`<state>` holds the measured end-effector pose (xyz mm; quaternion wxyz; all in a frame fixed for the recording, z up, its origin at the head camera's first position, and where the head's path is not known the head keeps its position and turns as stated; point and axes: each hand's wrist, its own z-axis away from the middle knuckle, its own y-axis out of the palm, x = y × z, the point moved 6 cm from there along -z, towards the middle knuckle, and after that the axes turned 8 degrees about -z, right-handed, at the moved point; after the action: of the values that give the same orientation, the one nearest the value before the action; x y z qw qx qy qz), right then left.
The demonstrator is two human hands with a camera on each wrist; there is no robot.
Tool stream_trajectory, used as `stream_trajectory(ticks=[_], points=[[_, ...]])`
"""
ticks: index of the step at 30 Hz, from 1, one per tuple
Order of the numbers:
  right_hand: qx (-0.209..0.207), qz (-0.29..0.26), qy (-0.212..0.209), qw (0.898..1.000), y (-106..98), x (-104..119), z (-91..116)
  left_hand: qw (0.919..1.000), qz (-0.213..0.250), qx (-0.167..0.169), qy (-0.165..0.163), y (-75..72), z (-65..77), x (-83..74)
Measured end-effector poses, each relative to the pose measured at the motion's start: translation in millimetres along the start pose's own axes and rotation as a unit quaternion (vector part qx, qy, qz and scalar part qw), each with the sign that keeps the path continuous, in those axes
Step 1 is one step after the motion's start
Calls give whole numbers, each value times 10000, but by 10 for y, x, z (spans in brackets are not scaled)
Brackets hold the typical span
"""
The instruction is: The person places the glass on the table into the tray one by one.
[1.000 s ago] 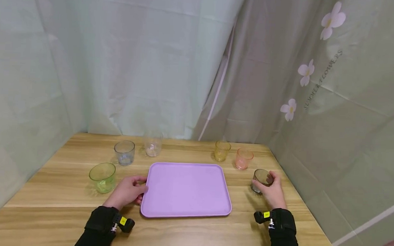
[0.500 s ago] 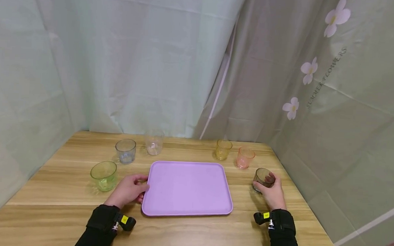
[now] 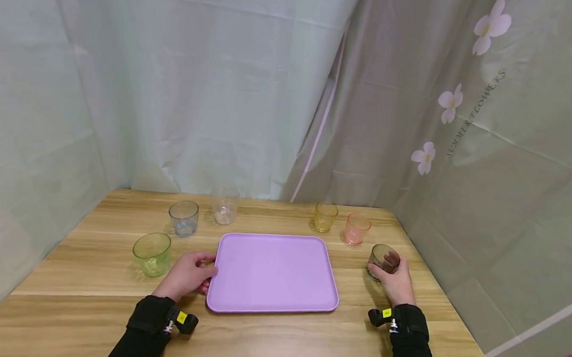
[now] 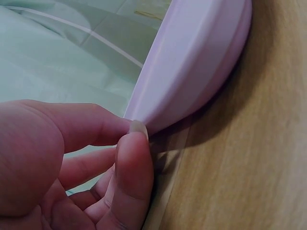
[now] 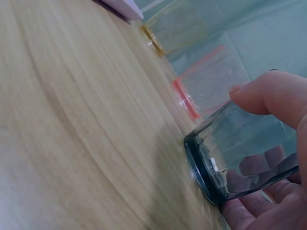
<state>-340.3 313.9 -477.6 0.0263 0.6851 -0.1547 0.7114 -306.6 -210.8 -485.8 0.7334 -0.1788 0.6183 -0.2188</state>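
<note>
My left hand (image 3: 185,275) pinches the left rim of a pale purple rectangular tray (image 3: 274,274) lying flat on the wooden table. In the left wrist view thumb and finger meet at the corner of the tray's edge (image 4: 192,72). At the right, my right hand (image 3: 397,284) grips a dark grey glass tumbler (image 3: 380,256), thumb on one side and fingers round the other. The right wrist view has the tumbler's thick base (image 5: 204,170) right at the tabletop, fingers showing through its wall.
Left of the tray stand a green glass (image 3: 153,258), a blue-grey glass (image 3: 184,222) and a clear glass (image 3: 225,210). A yellow glass (image 3: 324,220) and a pink glass (image 3: 356,230) stand at back right. Pale curtains (image 3: 222,90) enclose the table (image 3: 279,343).
The head view has shifted slightly. Both hands keep their holds, and the tray and tumbler stay where they were.
</note>
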Motion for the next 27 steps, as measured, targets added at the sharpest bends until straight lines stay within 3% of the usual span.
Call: stream_trajectory(ticks=[27], points=[[72,11,-20,10000,23,45,2,9999,-86,-5,-73,-3,15,-14]])
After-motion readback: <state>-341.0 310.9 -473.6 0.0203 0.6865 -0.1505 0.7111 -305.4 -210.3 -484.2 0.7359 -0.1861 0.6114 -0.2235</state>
